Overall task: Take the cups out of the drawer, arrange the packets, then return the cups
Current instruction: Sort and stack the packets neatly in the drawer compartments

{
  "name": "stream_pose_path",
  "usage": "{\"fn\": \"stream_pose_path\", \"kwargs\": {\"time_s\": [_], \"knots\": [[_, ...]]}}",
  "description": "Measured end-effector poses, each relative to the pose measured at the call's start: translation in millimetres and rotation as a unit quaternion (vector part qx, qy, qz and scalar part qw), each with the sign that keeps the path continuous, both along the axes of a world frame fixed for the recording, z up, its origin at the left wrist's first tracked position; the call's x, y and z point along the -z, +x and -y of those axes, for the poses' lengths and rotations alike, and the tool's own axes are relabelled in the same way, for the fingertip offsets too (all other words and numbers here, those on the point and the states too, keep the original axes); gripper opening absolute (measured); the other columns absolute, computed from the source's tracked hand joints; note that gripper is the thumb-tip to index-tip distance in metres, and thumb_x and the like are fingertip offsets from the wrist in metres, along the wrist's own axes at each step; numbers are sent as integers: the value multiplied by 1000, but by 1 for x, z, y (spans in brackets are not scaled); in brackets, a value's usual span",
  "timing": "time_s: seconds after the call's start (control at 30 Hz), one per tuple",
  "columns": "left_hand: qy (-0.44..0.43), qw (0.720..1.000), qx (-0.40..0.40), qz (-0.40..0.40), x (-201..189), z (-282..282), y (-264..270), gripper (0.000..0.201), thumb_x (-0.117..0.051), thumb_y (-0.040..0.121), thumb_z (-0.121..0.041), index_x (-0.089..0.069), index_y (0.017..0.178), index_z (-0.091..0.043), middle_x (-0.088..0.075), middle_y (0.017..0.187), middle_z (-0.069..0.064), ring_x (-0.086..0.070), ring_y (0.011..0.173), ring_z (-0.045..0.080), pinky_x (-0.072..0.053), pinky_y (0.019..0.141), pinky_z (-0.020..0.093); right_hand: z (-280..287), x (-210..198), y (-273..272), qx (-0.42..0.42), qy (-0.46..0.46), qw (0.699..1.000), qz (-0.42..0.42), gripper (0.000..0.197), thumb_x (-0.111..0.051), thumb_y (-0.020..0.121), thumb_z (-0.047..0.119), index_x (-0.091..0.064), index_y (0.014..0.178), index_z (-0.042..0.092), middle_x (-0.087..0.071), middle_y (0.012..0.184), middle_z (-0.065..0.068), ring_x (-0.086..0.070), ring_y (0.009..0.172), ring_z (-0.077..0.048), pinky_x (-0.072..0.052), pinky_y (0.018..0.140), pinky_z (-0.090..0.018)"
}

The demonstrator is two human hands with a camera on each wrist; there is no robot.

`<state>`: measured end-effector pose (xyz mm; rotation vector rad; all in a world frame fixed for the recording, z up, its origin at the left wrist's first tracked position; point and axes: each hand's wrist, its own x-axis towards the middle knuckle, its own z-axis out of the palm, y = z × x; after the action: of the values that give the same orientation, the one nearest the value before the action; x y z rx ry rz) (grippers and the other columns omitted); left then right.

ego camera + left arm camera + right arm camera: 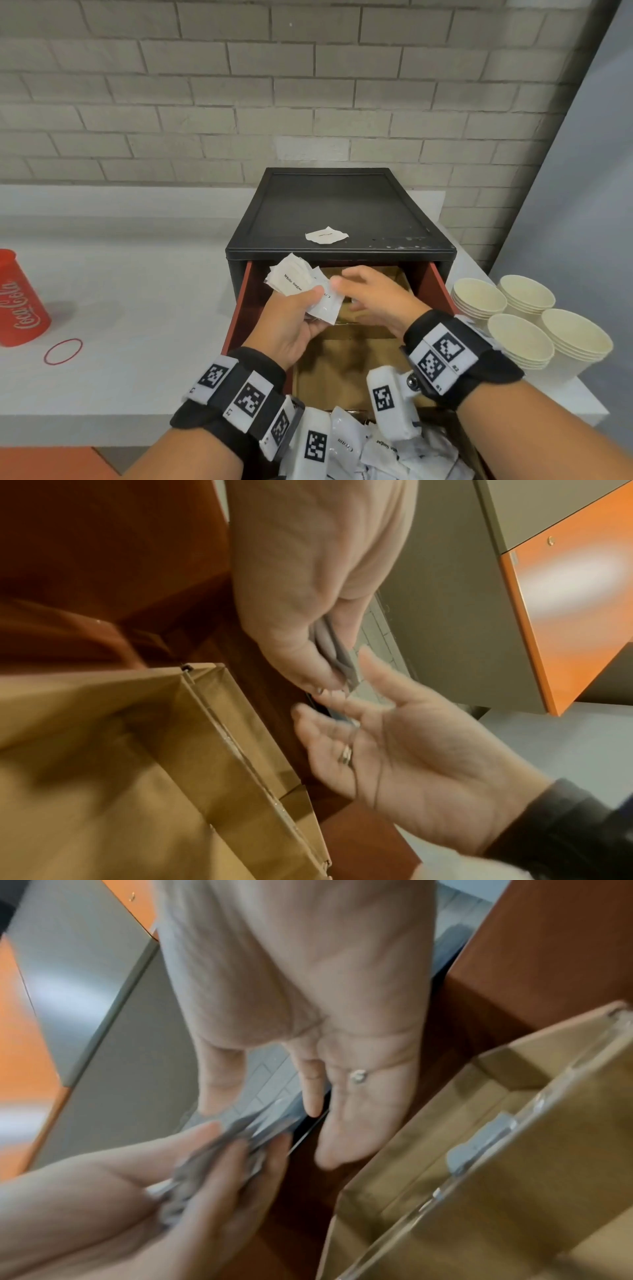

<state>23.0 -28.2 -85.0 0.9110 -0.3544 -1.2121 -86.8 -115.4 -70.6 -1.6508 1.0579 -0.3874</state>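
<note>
- The packets [301,287] now in play are a fanned sheaf held over the back left of the open drawer [239,308]; one reads "White Sugar".
- The left hand [294,322] is clamped on that sheaf, thumb on top and fingers curled beneath.
- The right hand [370,298] holds nothing I can see: the wrist views show its fingers straight and loose, tips just beside the sheaf's near edge.
- To do this step well, I would square the sheaf with the free fingers against its edges, keep the labels facing one way, then seat it in one cardboard compartment [342,363] without loosening the thumb early.
- Risk, as I judge it: slick sachets fanned like this may slide apart.
- Loose packets [387,452] lie heaped at the drawer's front end; too jumbled to count.
- One lone packet [326,235] lies on the black cabinet top [342,205], near its front edge.
- Cups [527,318]: four stacks stand on the counter's right edge, beside the drawer; cups per stack cannot be counted.
- Near the counter's left edge: one red cup [19,298] and one red rubber band [63,351].
</note>
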Motion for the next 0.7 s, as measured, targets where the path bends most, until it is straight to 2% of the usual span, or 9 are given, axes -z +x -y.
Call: {"fn": "stream_pose_path", "kwargs": {"time_s": [0.07,0.13,0.27,0.37,0.47,0.57,0.63,0.7], "knots": [[2,1000,-3,-5,-1,0,-1,31,-49,95,-4,-46,120,-22,-60,113,10,-62,102,27,-55,80,43,-10,1,6,-49,14,998,35,43,-64,86,35,-49,124,22,-63,114,-2,-63,101,-17,-55,78,-29],[9,999,-14,-34,-3,-1,-1,24,-47,98,-14,-47,121,-20,-62,111,11,-64,99,27,-56,79,45,-13,1,9,-46,-13,997,57,37,-66,86,19,-53,121,19,-64,112,-4,-64,100,-19,-57,78,-31],[33,997,-42,-56,-3,0,2,20,-46,98,-12,-45,116,-21,-60,109,9,-62,95,28,-53,83,49,-4,-5,-4,-30,-61,997,45,34,-62,86,5,-59,118,15,-64,113,-8,-63,100,-21,-57,76,-34],[37,997,-38,-56,-2,2,3,29,-49,96,-7,-43,119,-24,-56,119,8,-60,100,26,-53,83,45,4,-15,-22,-33,-83,995,-46,31,-57,90,7,-60,118,18,-61,112,-3,-58,100,-17,-51,69,-23],[30,998,-22,-40,2,3,3,35,-49,95,-3,-43,123,-24,-55,124,8,-60,102,25,-54,76,41,6,-19,-30,-46,-121,985,-115,35,-58,90,12,-57,125,15,-59,112,2,-51,103,-13,-40,79,-21],[23,1000,11,-3,4,2,2,41,-52,92,2,-44,124,-24,-55,125,8,-59,108,28,-54,82,42,-1,-22,-16,-25,-163,984,-66,42,-58,90,28,-50,131,18,-58,119,-1,-54,101,-12,-43,75,-18],[8,999,38,32,1,0,-1,38,-51,90,7,-50,117,-21,-60,117,9,-61,106,28,-54,85,42,-6,-22,0,-40,-160,986,-23,53,-62,87,35,-44,134,22,-58,113,-4,-57,100,-16,-46,79,-22],[-20,995,64,76,0,-2,-4,40,-47,89,12,-56,112,-19,-66,110,11,-64,103,28,-55,84,43,-9,-20,15,-79,-160,984,-7,66,-69,80,36,-39,138,24,-54,116,-1,-56,103,-16,-46,84,-24]]}}
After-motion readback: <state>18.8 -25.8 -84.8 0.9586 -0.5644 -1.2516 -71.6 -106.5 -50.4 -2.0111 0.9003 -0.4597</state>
